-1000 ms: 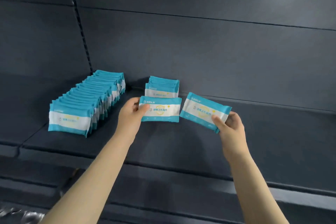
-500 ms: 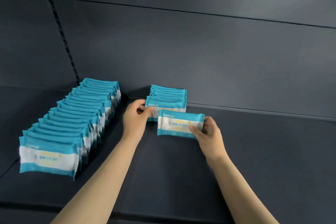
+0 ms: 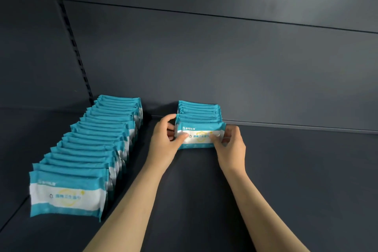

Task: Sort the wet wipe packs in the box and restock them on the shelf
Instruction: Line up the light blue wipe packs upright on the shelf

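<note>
Your left hand (image 3: 163, 141) & right hand (image 3: 230, 142) pinch the front wet wipe pack (image 3: 201, 136) by its two ends, thumbs on the white label, pack upright on the dark shelf (image 3: 296, 180). It sits at the front of a short row of packs (image 3: 199, 111) just beyond your hands. A long row of packs (image 3: 92, 149) runs well to the left of your left hand.

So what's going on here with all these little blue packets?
A person is stocking wet wipe packs on a dark shelf. The left hand and the right hand pinch the two ends of the front pack, which stands upright against a short row at the back of the shelf. A much longer row stands to the left, with no hand on it.
</note>
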The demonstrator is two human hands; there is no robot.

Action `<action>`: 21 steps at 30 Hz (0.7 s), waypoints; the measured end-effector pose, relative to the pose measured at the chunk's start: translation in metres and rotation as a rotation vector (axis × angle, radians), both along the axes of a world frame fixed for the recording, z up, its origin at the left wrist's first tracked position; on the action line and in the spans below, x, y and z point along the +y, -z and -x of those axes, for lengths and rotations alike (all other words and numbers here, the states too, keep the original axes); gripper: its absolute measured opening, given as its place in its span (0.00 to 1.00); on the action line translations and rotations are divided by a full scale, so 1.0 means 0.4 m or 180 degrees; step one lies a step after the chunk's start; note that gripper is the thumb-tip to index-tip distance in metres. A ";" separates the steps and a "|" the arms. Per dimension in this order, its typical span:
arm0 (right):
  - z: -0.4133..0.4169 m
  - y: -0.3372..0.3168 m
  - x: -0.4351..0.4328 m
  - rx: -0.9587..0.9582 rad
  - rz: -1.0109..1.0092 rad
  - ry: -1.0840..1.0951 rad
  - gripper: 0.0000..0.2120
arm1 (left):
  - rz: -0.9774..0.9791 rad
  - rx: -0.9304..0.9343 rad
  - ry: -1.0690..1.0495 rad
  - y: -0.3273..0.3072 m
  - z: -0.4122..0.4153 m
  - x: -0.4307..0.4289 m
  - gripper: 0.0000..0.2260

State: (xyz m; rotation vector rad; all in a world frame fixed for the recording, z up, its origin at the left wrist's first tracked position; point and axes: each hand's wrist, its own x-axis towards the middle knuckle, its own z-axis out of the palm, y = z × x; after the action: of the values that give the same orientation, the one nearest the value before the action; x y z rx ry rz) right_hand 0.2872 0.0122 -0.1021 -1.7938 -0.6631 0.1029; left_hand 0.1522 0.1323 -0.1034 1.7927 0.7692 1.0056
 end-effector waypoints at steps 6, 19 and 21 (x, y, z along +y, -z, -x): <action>-0.014 0.014 -0.010 -0.0166 0.0153 -0.0207 0.15 | -0.0793 0.0662 0.0099 0.009 0.006 0.010 0.29; -0.019 0.012 -0.023 -0.0210 0.0480 -0.0229 0.19 | -0.1119 0.0789 -0.0145 0.007 -0.001 0.015 0.24; -0.018 0.010 -0.023 -0.0219 0.0569 -0.0171 0.18 | -0.1121 0.0794 -0.0159 0.007 -0.001 0.015 0.24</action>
State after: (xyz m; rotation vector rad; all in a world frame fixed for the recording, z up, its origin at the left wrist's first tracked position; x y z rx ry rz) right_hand 0.2946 0.0030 -0.1062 -1.9583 -0.7715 0.1409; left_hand 0.1524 0.1384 -0.1062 2.2436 0.8294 1.0084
